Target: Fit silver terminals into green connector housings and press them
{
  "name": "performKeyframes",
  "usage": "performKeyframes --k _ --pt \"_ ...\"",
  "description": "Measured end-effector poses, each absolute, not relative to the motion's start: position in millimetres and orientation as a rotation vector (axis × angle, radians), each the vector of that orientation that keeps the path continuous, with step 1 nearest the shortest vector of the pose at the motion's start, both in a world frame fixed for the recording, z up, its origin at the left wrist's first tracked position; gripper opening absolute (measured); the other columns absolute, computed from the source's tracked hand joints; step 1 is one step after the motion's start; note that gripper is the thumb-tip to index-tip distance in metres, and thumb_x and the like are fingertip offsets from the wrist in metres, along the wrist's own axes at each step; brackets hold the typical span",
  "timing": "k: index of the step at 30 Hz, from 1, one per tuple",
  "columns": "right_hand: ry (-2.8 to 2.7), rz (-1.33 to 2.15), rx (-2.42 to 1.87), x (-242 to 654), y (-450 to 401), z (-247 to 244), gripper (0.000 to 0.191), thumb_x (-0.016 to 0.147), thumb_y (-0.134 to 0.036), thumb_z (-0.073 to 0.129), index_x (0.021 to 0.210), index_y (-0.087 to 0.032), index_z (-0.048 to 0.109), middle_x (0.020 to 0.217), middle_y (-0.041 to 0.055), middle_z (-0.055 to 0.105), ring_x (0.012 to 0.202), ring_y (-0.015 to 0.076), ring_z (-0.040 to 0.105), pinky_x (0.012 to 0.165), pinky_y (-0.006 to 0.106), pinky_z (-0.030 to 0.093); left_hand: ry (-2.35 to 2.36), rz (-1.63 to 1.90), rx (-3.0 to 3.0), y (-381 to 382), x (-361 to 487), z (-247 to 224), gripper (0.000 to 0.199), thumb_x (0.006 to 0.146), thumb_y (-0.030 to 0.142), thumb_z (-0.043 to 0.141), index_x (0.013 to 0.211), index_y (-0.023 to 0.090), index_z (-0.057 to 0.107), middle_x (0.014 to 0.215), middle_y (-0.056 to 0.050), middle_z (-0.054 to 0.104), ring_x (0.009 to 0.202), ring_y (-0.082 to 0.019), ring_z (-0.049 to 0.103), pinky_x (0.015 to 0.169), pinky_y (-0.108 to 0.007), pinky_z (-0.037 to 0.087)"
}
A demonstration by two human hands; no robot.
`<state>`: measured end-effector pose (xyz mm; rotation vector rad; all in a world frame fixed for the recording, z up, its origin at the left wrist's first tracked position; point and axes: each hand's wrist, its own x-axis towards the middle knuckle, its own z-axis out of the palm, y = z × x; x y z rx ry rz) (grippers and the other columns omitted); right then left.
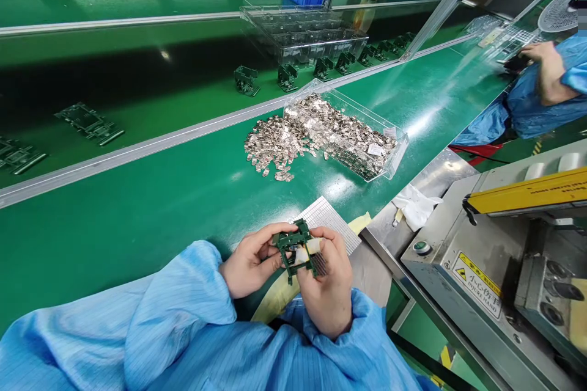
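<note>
Between my two hands is a green frame-like assembly that looks like folded circuit boards (300, 233), held over the near table edge. My left hand (251, 261) grips its left side between thumb and fingers. On the other side my right hand (329, 281) pinches it, with a pale wrap on one finger. Behind the hands lies a light grid-patterned sheet (328, 214), partly covered by them. Farther off, a heap of small metal pieces (273, 140) spills beside a clear plastic box (367, 122) full of the same pieces.
Several green boards (287, 77) stand along a green conveyor (183, 73); a flat one (87, 122) lies at left. Clear trays (316, 43) sit behind. At right are a metal press with a yellow bar (527, 192) and a co-worker's arm (550, 79).
</note>
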<state>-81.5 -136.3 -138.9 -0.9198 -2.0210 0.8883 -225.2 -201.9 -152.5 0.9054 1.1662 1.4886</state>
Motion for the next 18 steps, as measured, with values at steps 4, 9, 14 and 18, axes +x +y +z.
performKeyframes --k 4,9,14,18 --pt "-2.044 0.866 -0.924 -82.2 -136.2 -139.2 0.011 0.078 -0.012 0.057 0.082 -0.022 0.054 0.100 0.0079 0.057 0.093 0.0232 0.056 0.076 0.037 0.048 1.188 1.474 0.921 -202.1 -226.1 -153.8 0.035 0.083 0.020 0.068 0.118 0.022 0.065 0.100 -0.008 0.072 0.084 -0.018 0.071 0.072 -0.024 0.059" --pt "-2.046 0.890 -0.943 -81.4 -135.0 -139.9 0.011 0.078 -0.013 0.056 0.079 -0.023 0.052 0.100 0.0081 0.057 0.093 0.0233 0.056 0.074 0.036 0.048 1.252 1.437 1.004 -202.9 -227.5 -156.3 0.035 0.085 0.023 0.066 0.120 0.023 0.064 0.103 -0.008 0.070 0.076 -0.015 0.069 0.069 -0.023 0.058" --pt "-2.054 0.905 -0.920 -82.0 -134.8 -140.3 0.013 0.077 -0.010 0.055 0.083 -0.022 0.053 0.099 0.0078 0.057 0.092 0.0229 0.056 0.075 0.036 0.048 1.293 1.435 1.030 -203.4 -226.5 -156.7 0.033 0.087 0.026 0.062 0.120 0.023 0.063 0.104 -0.009 0.070 0.078 -0.017 0.070 0.070 -0.025 0.058" --pt "-2.015 1.002 -0.896 -82.0 -133.5 -139.5 0.019 0.077 -0.008 0.052 0.088 -0.024 0.054 0.096 0.0058 0.059 0.088 0.0218 0.058 0.072 0.035 0.048 1.377 1.420 1.009 -204.1 -224.6 -157.9 0.031 0.087 0.025 0.062 0.117 0.024 0.063 0.095 -0.006 0.070 0.081 -0.019 0.070 0.072 -0.026 0.058"
